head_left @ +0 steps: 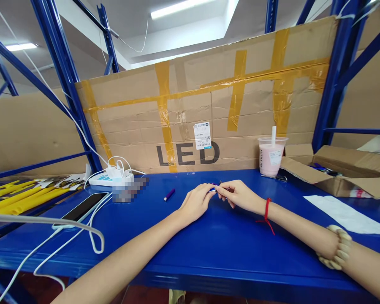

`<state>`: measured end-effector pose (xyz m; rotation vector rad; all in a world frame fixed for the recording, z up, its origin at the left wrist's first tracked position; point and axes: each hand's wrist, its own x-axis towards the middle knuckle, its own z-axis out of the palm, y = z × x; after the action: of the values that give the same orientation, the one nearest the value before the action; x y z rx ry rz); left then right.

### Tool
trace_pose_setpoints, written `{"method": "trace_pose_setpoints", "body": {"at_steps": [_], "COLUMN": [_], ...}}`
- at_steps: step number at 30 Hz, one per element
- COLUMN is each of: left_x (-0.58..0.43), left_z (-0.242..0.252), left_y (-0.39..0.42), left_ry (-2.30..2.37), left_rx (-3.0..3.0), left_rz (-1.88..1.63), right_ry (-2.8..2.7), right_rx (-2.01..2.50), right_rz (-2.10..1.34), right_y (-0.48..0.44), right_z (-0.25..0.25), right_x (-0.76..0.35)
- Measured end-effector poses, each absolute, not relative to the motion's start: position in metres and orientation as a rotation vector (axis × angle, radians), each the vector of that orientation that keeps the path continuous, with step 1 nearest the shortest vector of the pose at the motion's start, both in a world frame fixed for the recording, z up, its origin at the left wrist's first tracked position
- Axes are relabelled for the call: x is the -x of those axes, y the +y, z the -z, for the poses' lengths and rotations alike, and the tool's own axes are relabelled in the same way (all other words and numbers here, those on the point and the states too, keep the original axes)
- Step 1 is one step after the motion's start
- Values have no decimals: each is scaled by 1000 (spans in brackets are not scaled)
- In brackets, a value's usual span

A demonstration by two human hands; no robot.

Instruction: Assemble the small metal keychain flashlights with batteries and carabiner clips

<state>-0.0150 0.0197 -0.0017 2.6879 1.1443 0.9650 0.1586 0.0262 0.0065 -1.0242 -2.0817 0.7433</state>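
Observation:
Near the middle of the blue tabletop [190, 249], my left hand [194, 202] and my right hand [240, 195] meet with fingers closed. Between their fingertips is a thin purple and silver pen-like piece [213, 190], mostly covered by the fingers. My right hand pinches its right end with thumb and forefinger, while my left fingers close over the other end. A short purple tube with a silver end [169, 194], like a pen part, lies to the left of my left hand, untouched.
At the back right stand a pink drink cup [269, 158] and an open cardboard box [329, 175] with small items. A white sheet [345, 215] lies in front. Leftward are a phone [84, 209], white cables, a power strip [114, 179] and yellow tubes [28, 200]. Cardboard [139, 126] walls the back.

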Motion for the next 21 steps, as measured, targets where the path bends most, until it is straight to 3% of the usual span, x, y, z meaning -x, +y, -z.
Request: {"method": "trace_pose_setpoints", "body": {"at_steps": [15, 21], "left_x": [13, 14], "left_z": [-2, 3], "left_y": [17, 25], "left_ry": [1228, 1271], "left_rx": [-2639, -2375], "left_rz": [-942, -1069], "right_ry": [-2144, -2100], "right_rx": [1178, 1385], "right_rz": [-530, -16], "right_y": [32, 35], "right_z": [-5, -21], "right_x": [-164, -177]}}
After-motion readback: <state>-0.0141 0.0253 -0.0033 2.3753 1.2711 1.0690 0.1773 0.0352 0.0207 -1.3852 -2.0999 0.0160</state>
